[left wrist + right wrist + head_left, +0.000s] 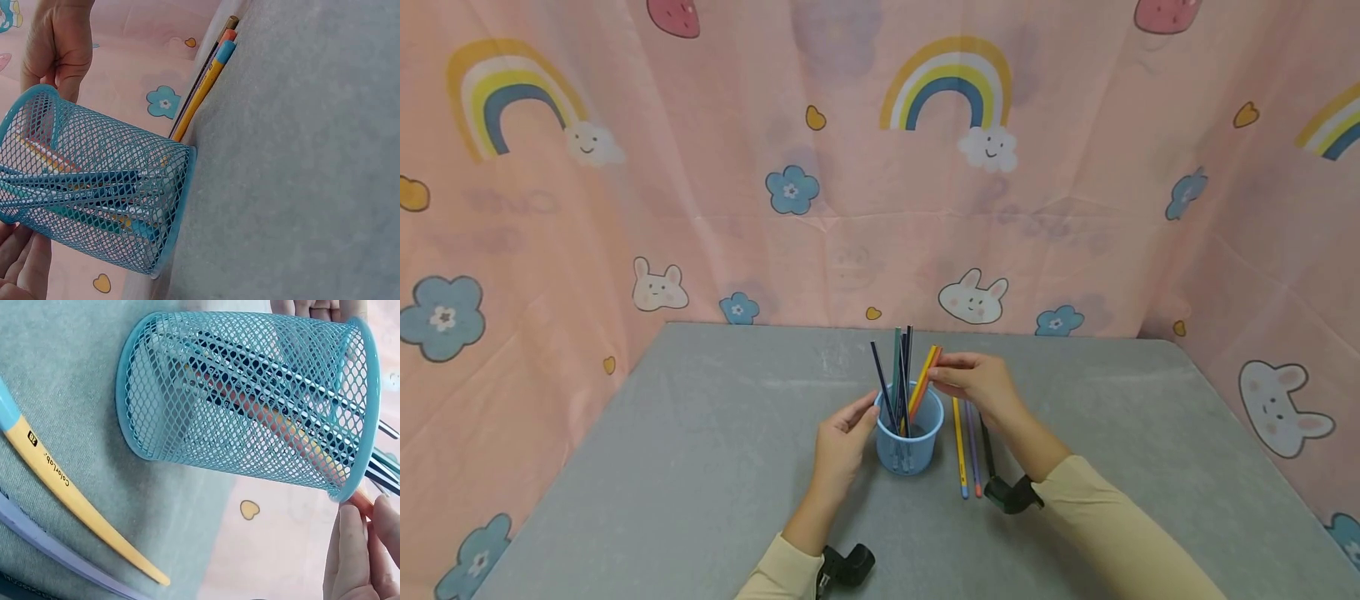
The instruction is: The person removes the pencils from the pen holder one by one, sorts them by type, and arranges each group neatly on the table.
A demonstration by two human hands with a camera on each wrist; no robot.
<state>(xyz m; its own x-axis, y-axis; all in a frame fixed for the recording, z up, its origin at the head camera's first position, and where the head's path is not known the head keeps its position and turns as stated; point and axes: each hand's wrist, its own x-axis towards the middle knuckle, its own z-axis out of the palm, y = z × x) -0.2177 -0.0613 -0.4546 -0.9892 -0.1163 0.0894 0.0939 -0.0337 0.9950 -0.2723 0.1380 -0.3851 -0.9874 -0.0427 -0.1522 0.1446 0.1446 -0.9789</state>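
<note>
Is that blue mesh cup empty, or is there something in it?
Not empty: the cup holds several pencils, visible through its mesh and sticking up above its rim.

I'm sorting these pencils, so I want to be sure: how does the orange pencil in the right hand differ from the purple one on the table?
Pose: the orange pencil leans inside the blue mesh cup; the purple pencil lies flat on the table.
Contact: the right hand pinches the orange pencil, while no hand touches the purple pencil.
Shared: both are long and slim.
</note>
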